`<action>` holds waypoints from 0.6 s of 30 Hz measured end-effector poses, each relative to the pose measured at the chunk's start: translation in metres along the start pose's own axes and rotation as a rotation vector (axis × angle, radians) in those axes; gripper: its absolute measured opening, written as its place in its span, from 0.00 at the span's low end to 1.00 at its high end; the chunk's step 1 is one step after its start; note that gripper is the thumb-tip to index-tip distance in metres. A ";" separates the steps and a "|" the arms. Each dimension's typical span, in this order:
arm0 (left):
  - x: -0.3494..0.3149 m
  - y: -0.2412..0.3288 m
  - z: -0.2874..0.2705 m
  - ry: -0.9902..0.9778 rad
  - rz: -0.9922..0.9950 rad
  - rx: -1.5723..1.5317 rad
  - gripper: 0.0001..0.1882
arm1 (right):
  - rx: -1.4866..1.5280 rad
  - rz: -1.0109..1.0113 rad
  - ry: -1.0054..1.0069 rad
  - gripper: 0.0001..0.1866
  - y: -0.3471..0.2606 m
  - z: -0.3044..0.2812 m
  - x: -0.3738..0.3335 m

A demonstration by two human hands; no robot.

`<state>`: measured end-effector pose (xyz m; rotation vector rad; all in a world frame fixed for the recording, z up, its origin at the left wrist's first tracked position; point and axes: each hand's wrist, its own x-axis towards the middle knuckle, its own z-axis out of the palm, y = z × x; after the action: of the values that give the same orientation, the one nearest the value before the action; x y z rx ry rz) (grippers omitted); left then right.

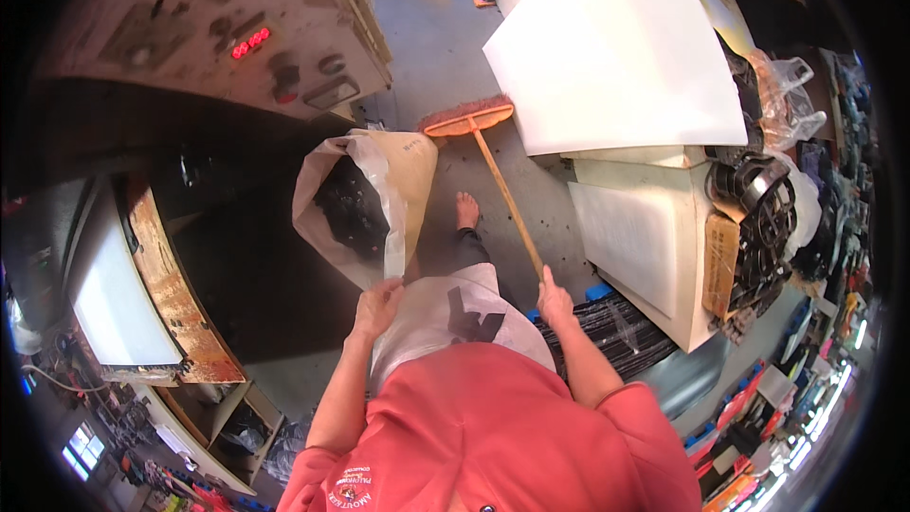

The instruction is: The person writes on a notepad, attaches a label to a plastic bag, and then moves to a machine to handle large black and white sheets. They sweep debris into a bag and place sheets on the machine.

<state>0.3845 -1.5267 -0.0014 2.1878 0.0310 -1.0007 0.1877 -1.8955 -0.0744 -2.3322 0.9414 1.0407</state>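
My right hand (554,298) is wrapped round the wooden handle of a push broom (500,180). Its broad reddish-brown head rests on the floor, farther out and to the left of that hand. Close to my body, my left hand (381,304) pinches the near rim of a large pale sack (414,167). The sack stands with its mouth gaping, and dark contents (353,209) show inside. One bare foot (467,210) is between the sack and the broom handle. A whitish apron (431,322) with a dark patch covers my lap.
A machine panel (218,28) with a red lit display rises at the upper left. On the right stand a big white panel (616,57) and a cream cabinet (630,251), with a brown cardboard box (719,265) beside it. Dark specks lie on the grey floor (550,194).
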 end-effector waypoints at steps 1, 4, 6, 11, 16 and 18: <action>-0.001 -0.008 -0.002 -0.022 0.019 0.023 0.18 | 0.025 0.014 0.001 0.31 0.006 0.021 -0.020; -0.009 -0.036 -0.006 -0.066 0.061 0.032 0.16 | 0.096 0.027 0.031 0.31 0.016 0.084 -0.077; -0.017 -0.055 -0.011 -0.083 0.090 0.015 0.16 | 0.116 0.026 0.066 0.31 0.021 0.122 -0.113; -0.037 -0.098 -0.028 -0.144 0.132 0.048 0.17 | 0.188 0.155 -0.060 0.33 0.029 0.181 -0.205; -0.054 -0.126 -0.037 -0.217 0.138 0.083 0.17 | 0.381 0.185 0.201 0.27 0.028 0.186 -0.269; -0.058 -0.130 -0.036 -0.231 0.130 0.074 0.17 | 0.371 0.208 0.237 0.27 0.023 0.177 -0.259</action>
<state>0.3284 -1.3934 -0.0250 2.0968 -0.2562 -1.1884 -0.0419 -1.6988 0.0101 -2.1049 1.3624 0.6013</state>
